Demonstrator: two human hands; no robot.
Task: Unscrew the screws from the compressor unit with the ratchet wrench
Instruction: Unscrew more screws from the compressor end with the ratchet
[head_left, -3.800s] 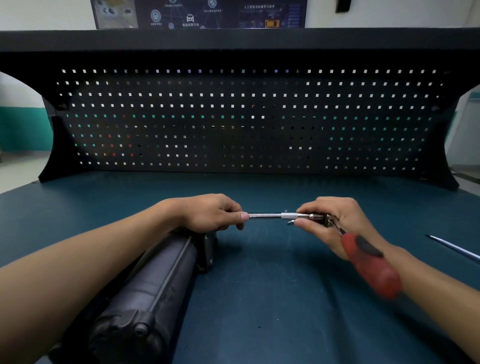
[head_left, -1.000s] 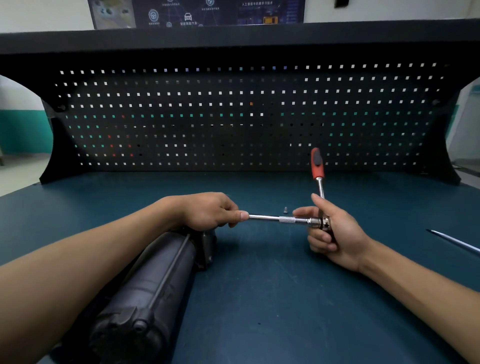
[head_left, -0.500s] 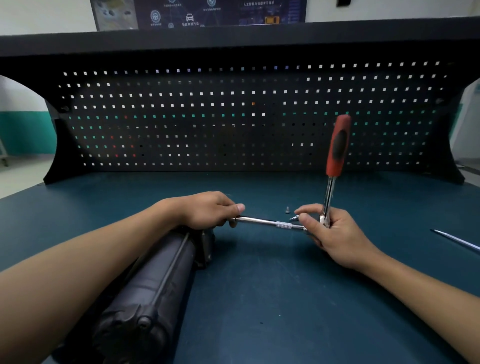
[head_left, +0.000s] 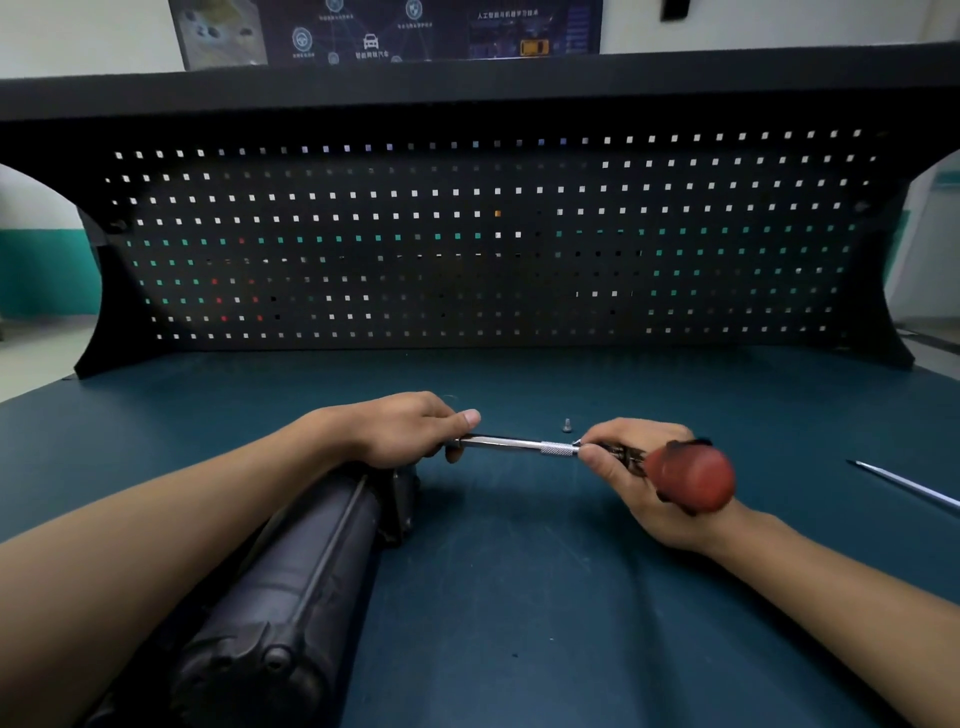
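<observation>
A long black compressor unit lies on the blue bench, running from the lower left toward the centre. My left hand sits at its far end and grips the tip of a chrome extension bar. The bar runs level to the right, to the ratchet wrench. My right hand holds the wrench at its head, fingers curled round it. The red wrench handle points toward me and looks blurred. One small loose screw stands on the bench just behind the bar.
A thin metal rod lies at the right edge of the blue bench top. A black pegboard panel with a shelf above closes off the back of the bench.
The red handle has swung from upright, pointing away, down toward me over my right hand. The bar stays level between both hands. My left hand has kept its place.
</observation>
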